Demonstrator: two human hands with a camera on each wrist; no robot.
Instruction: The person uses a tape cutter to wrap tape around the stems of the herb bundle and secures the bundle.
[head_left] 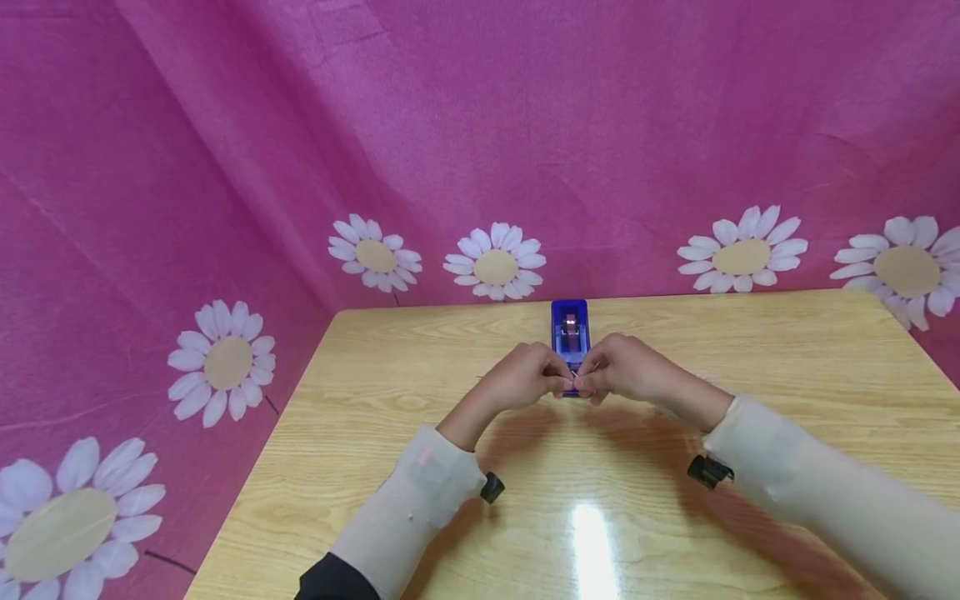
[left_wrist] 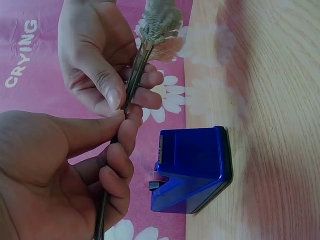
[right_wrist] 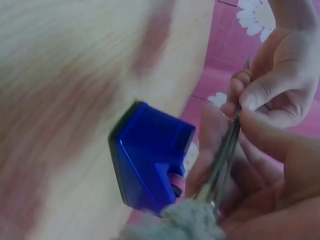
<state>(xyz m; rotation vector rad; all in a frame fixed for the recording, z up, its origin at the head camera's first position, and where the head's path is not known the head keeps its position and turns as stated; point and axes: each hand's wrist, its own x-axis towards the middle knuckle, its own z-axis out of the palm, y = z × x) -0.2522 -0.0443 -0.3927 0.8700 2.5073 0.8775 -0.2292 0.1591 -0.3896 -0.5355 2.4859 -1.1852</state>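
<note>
Both hands meet fingertip to fingertip over the near end of a blue tape dispenser [head_left: 571,329] in the head view. Thumb and fingers of my left hand [head_left: 525,377] pinch a bundle of thin dark stems [left_wrist: 135,82]. Right beside it, my right hand [head_left: 626,368] pinches the same bundle nearer its fuzzy grey-green end [left_wrist: 161,22]. In the right wrist view, that fuzzy end [right_wrist: 187,222] hangs out past the right fingers, and fine stem tips [right_wrist: 247,65] show beyond the left hand. Fingers hide the middle of the bundle.
The dispenser stands on a light wood table [head_left: 420,367], close to its far edge. A pink cloth [head_left: 600,125] with white daisies hangs behind and to the left. Each sleeved forearm carries a small black camera [head_left: 708,472] at the wrist.
</note>
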